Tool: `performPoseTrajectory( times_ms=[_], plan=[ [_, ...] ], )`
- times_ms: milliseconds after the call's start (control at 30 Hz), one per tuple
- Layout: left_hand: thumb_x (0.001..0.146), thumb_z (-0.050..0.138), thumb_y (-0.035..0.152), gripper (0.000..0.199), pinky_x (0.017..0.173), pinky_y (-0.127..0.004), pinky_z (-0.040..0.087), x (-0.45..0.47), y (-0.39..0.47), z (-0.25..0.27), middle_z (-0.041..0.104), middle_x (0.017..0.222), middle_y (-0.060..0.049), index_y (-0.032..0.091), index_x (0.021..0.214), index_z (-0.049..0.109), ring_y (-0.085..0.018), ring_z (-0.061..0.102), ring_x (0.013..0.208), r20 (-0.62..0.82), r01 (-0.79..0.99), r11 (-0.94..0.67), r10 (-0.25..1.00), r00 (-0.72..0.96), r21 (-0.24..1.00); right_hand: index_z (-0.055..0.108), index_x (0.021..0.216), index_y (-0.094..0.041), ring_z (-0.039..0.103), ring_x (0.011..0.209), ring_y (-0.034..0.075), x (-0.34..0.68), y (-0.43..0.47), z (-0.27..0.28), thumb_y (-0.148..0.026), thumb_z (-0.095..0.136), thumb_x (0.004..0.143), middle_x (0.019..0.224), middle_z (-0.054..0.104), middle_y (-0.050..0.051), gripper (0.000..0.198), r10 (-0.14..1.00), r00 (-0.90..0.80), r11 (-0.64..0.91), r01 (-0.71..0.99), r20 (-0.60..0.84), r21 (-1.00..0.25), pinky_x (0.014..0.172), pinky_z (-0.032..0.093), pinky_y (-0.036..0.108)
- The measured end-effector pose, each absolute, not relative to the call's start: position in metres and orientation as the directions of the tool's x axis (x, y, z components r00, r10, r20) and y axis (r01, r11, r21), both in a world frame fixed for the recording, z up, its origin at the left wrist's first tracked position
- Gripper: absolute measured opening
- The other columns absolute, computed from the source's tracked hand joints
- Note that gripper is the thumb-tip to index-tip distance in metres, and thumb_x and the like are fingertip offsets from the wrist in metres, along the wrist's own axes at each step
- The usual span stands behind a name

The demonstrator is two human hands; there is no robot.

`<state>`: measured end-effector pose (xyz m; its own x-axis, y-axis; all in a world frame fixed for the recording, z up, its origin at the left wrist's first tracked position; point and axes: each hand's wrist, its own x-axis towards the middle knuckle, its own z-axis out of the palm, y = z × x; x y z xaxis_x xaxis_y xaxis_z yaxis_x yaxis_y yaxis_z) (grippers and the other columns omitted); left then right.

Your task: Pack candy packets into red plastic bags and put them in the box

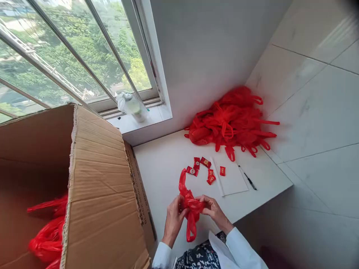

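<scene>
Between my two hands is a red plastic bag (192, 206), bunched up over the near edge of the white table. One of its handles sticks up toward the back and another loop hangs toward me. My left hand (174, 216) pinches the bag's left side with thumb and fingers. On the opposite side, my right hand (214, 211) grips the bag, thumb below and fingers on top. Just beyond lie several small red wrapped packets, among them one dark red packet (205, 162) and a brighter red one (211, 179).
A pile of red bags (230, 119) lies at the table's back right corner. A notebook (230, 179) with a red packet on it and a black pen (249, 181) lie to the right. At left stands a large open cardboard box (103, 194) holding red bags. A bottle (136, 110) stands on the windowsill.
</scene>
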<state>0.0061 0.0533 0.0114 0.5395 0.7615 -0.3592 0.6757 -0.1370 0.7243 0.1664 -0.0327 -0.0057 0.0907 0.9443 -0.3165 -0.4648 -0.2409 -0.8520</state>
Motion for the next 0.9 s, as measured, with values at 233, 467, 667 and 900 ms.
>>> performPoseTrajectory(
  times_ms=[233, 467, 667, 900],
  plan=[
    [0.073, 0.044, 0.013, 0.029, 0.072, -0.029, 0.049, 0.033, 0.035, -0.017, 0.064, 0.092, -0.004, 0.026, 0.094, 0.059, -0.019, 0.061, 0.083, -0.244, 0.642, -0.167, 0.83, 0.501, 0.749, 0.056, 0.106, -0.023, 0.058, 0.083, 0.016, 0.205, -0.007, -0.021, -0.027, 0.063, 0.073, 0.097, 0.06, 0.002, 0.034, 0.954, -0.001, -0.288, 0.28, -0.3, -0.916, 0.076, 0.043, 0.027],
    [0.072, 0.044, 0.019, 0.012, 0.062, -0.024, 0.042, 0.054, 0.038, -0.001, 0.06, 0.069, 0.0, 0.019, 0.068, 0.056, -0.015, 0.057, 0.064, -0.285, 0.758, -0.071, 0.901, 0.327, 0.648, 0.057, 0.081, -0.022, 0.056, 0.069, 0.013, 0.225, 0.01, -0.022, -0.021, 0.054, 0.083, 0.078, 0.062, -0.001, 0.004, 0.951, -0.142, -0.08, 0.742, -0.274, -0.666, 0.057, 0.029, 0.022],
    [0.071, 0.052, 0.037, 0.02, 0.062, -0.026, 0.044, -0.001, 0.029, 0.003, 0.063, 0.064, 0.0, 0.02, 0.069, 0.062, -0.017, 0.059, 0.062, -0.302, 0.807, 0.23, 0.951, -0.067, 0.544, 0.055, 0.079, -0.021, 0.055, 0.074, 0.012, 0.264, 0.007, -0.042, -0.017, 0.047, 0.085, 0.08, 0.06, -0.001, 0.011, 0.956, 0.001, -0.203, 0.724, -0.293, -0.66, 0.06, 0.03, 0.021],
    [0.058, 0.06, 0.021, 0.046, 0.087, -0.039, 0.045, -0.004, 0.04, -0.003, 0.063, 0.103, -0.006, 0.021, 0.104, 0.061, -0.025, 0.056, 0.099, -0.306, 0.788, 0.114, 0.947, 0.099, 0.605, 0.052, 0.112, -0.02, 0.049, 0.102, 0.018, 0.275, 0.002, -0.045, -0.009, 0.049, 0.071, 0.112, 0.054, 0.006, 0.043, 0.96, -0.124, -0.095, 0.7, -0.253, -0.707, 0.087, 0.038, 0.028]
  ],
)
